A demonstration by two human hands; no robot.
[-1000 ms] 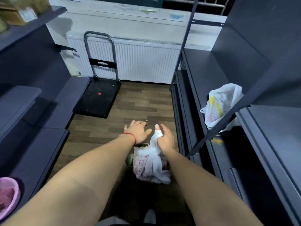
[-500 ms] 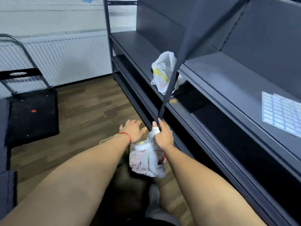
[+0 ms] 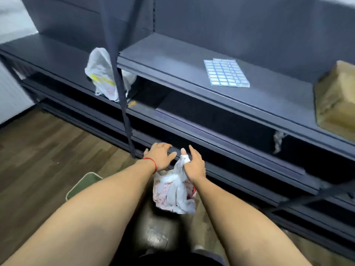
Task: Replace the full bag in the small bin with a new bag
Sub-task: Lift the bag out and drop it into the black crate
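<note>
The dark shelving unit (image 3: 211,120) blocks the way just beyond both hands. Left of it, bare wooden floor (image 3: 38,150) lies open, save the green bin (image 3: 84,184) near the shelving's foot.

Both arms outstretched, left hand (image 3: 160,156) spread, right hand (image 3: 195,166) gripping.

Right hand (image 3: 195,166) lifts full bag (image 3: 172,192) beside green bin (image 3: 84,184).

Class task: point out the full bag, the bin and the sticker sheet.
full bag (image 3: 172,194), head view, its crumpled side.
bin (image 3: 84,184), head view, its green rim.
sticker sheet (image 3: 226,72), head view, its middle.
</note>
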